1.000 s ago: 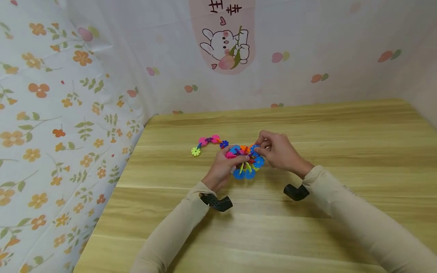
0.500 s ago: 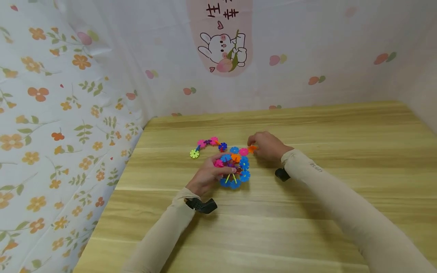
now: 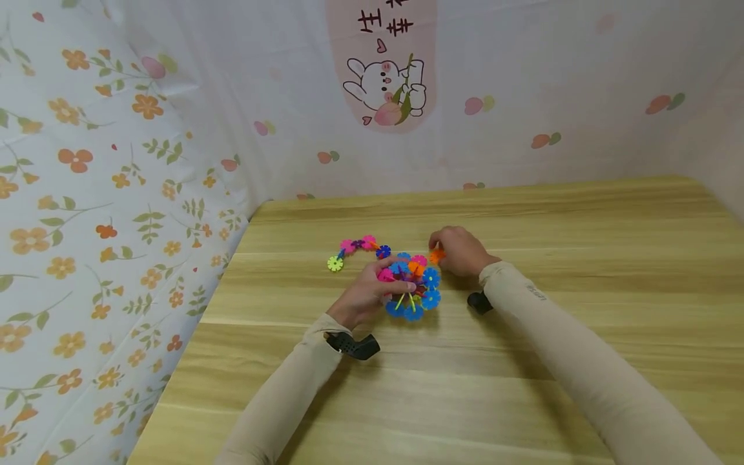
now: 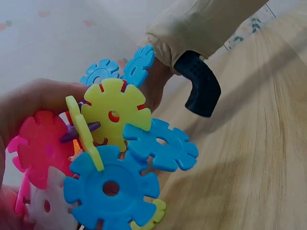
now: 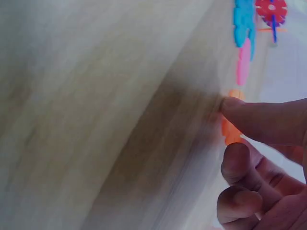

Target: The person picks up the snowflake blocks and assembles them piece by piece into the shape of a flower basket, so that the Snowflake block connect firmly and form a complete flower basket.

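My left hand (image 3: 366, 294) grips a rounded cluster of interlocking snowflake discs (image 3: 431, 279), thumb laid across its top. In the left wrist view the cluster shows blue discs (image 4: 132, 191), a yellow disc (image 4: 115, 105) and a pink disc (image 4: 43, 143) slotted together at angles. To its right, my right hand (image 3: 461, 250) pinches an orange snowflake disc (image 3: 436, 257) low at the table. The right wrist view has the thumb over the orange disc (image 5: 230, 132), with the other fingers curled. Beside it lie a loose pink disc (image 5: 243, 62) and a blue disc (image 5: 243, 24).
A curved chain of joined discs (image 3: 369, 242), pink, purple and dark blue with a yellow-green end, lies behind the left hand on the wooden table (image 3: 523, 213). A printed cloth (image 3: 511, 77) hangs behind the table and another floral cloth (image 3: 116, 258) along its left.
My right hand has left the cluster's blue disc and gone down to the orange disc on the table. The left hand has drawn the cluster slightly toward me.
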The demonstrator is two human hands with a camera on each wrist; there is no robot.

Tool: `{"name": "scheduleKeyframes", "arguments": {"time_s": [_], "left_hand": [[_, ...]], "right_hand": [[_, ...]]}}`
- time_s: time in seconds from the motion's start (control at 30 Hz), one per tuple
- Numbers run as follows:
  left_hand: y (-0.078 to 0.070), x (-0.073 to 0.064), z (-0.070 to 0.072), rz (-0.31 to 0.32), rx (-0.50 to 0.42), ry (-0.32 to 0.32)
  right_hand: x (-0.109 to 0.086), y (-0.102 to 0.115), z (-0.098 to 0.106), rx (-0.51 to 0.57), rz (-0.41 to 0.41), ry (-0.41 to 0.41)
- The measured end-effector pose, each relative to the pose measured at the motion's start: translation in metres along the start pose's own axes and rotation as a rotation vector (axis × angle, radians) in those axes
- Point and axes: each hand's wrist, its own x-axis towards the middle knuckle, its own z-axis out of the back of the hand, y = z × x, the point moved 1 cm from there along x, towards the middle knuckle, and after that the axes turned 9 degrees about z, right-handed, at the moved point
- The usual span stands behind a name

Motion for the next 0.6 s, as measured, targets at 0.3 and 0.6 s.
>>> {"name": "scheduleKeyframes", "arguments": {"time_s": [0.3,0.6], "left_hand": [[0.006,-0.004,0.001,0.0,0.007,0.049],[0.004,0.0,-0.002,0.011,0.027,0.038]], "right_hand": [[-0.019,-0.012,0.005,0.15,-0.032,-0.015],[-0.036,-0.013,0.016,0.394,-0.089,0.026]]}}
